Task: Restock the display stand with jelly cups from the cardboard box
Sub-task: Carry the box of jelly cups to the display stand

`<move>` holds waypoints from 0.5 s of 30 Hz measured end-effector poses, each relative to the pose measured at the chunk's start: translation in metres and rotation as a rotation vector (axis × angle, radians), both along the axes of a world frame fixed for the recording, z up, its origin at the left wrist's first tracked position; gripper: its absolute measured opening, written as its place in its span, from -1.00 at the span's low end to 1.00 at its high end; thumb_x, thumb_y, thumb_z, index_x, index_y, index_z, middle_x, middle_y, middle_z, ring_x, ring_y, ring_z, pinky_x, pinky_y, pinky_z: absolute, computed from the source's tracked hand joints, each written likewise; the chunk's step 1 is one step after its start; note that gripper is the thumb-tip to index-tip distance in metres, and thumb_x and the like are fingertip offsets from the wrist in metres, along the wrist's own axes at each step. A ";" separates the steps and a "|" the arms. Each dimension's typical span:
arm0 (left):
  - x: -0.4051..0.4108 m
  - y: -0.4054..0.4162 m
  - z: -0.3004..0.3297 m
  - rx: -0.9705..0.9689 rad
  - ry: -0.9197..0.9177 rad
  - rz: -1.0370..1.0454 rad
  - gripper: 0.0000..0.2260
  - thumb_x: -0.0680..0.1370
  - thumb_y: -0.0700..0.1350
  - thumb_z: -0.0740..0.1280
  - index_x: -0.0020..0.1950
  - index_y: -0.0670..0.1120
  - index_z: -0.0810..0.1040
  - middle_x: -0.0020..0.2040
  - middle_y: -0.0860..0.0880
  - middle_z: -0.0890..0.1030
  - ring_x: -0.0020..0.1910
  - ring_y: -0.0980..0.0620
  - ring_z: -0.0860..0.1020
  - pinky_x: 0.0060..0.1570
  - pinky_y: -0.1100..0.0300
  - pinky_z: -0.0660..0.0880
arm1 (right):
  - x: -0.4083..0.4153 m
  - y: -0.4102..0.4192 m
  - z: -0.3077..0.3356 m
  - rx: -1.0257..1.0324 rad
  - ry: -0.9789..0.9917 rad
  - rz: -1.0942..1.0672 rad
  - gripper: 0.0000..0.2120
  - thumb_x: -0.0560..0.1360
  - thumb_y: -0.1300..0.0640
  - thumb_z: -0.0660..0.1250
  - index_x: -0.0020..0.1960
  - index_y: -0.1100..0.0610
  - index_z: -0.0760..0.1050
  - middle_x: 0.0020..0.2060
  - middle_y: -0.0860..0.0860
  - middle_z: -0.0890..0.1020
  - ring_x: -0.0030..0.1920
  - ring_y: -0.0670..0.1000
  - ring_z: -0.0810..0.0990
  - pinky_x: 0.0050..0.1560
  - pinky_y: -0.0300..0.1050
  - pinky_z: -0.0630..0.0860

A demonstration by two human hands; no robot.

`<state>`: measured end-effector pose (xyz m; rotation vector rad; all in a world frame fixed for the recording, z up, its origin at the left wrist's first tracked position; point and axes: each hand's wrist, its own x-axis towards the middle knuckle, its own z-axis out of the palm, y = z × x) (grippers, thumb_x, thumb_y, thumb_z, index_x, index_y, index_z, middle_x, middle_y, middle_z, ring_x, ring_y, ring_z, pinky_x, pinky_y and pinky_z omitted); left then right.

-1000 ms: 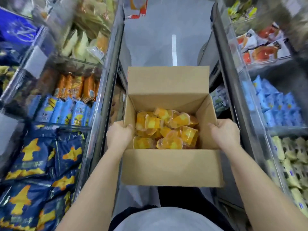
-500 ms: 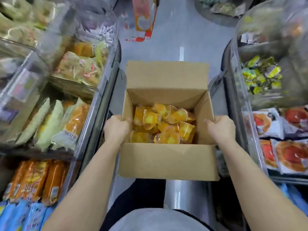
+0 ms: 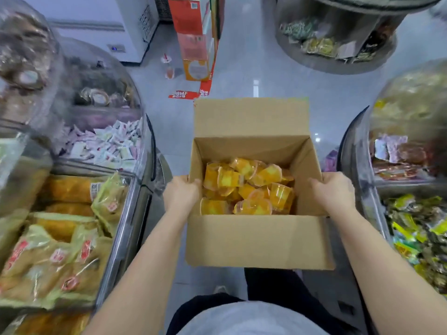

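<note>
An open cardboard box (image 3: 258,240) is held in front of me at waist height, its far flap standing up. Several orange and yellow jelly cups (image 3: 246,187) lie heaped in its bottom. My left hand (image 3: 180,193) grips the box's left wall, fingers curled over the rim. My right hand (image 3: 335,191) grips the right wall the same way. Display stands with clear domed covers flank the aisle: one on the left (image 3: 130,213), one on the right (image 3: 362,194).
The left stand holds yellow-green snack packs (image 3: 60,250) and small white wrapped sweets (image 3: 106,146). The right stand holds mixed wrapped snacks (image 3: 416,226). Ahead on the grey floor stand a red-orange cardboard display (image 3: 196,37), a round stand (image 3: 338,39) and a white freezer (image 3: 130,27).
I have walked forward along the aisle with the box; the side displays have slid back past me and the aisle's end has come into view. Both hands keep the same grip.
</note>
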<state>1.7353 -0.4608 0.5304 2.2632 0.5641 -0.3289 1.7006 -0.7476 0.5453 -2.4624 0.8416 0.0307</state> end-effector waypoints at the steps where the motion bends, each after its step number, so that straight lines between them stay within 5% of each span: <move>1: 0.029 -0.005 -0.004 0.006 0.009 0.002 -0.80 0.52 -0.04 0.24 -0.16 -0.14 0.57 -0.18 -0.15 0.61 -0.10 -0.19 0.56 -0.09 0.05 0.50 | 0.032 -0.006 -0.004 -0.001 0.006 0.008 -0.66 0.44 0.16 0.30 -0.46 0.24 0.35 -0.51 0.07 0.40 -0.36 0.14 0.42 -0.41 -0.09 0.27; 5: 0.139 -0.031 -0.010 -0.043 0.018 0.110 -0.77 0.50 -0.08 0.26 -0.36 -0.04 0.42 -0.27 -0.11 0.57 -0.16 -0.19 0.56 -0.14 0.03 0.52 | 0.162 -0.031 -0.019 0.037 0.003 0.100 -0.62 0.46 0.14 0.29 -0.49 0.18 0.29 -0.53 0.07 0.40 -0.47 0.09 0.37 -0.47 -0.16 0.24; 15: 0.367 -0.042 0.000 -0.096 -0.015 0.387 -0.81 0.53 -0.02 0.24 -0.26 -0.02 0.51 -0.16 -0.18 0.62 -0.15 -0.21 0.58 -0.06 -0.10 0.55 | 0.471 -0.029 0.006 0.009 -0.007 0.356 -0.61 0.38 0.22 0.24 -0.54 0.15 0.15 -0.59 0.04 0.23 -0.50 0.12 0.22 -0.51 -0.15 0.13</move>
